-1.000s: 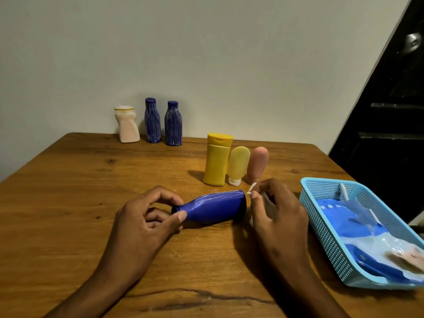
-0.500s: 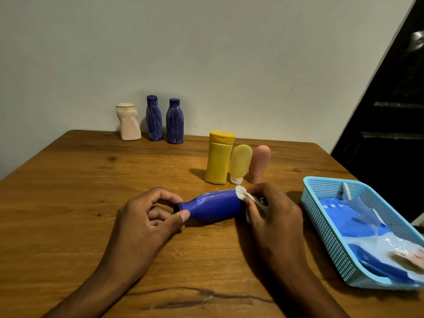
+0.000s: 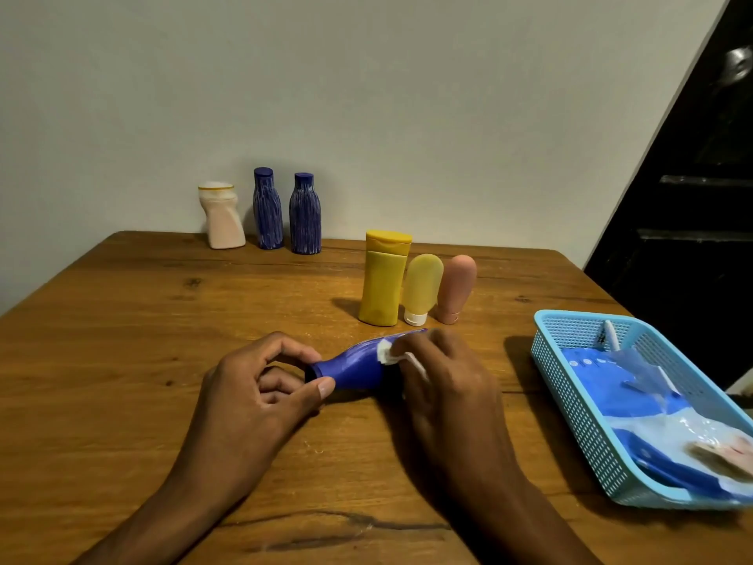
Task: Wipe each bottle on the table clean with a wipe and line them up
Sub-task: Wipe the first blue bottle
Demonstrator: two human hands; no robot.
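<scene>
Wiping in progress: blue bottle (image 3: 354,367) lies on its side on the table (image 3: 122,360), near centre, cap end pointing left. Left hand (image 3: 252,385) pinches the cap end between thumb and forefinger. Right hand (image 3: 444,381) curls over the bottle's body, pressing a white wipe (image 3: 389,352) against it. Just beyond stand a yellow bottle (image 3: 383,279), pale yellow tube (image 3: 421,287) and pink tube (image 3: 456,287). Far left: cream bottle (image 3: 221,216), two striped blue bottles (image 3: 285,212). Blue basket (image 3: 578,401) on the right.
</scene>
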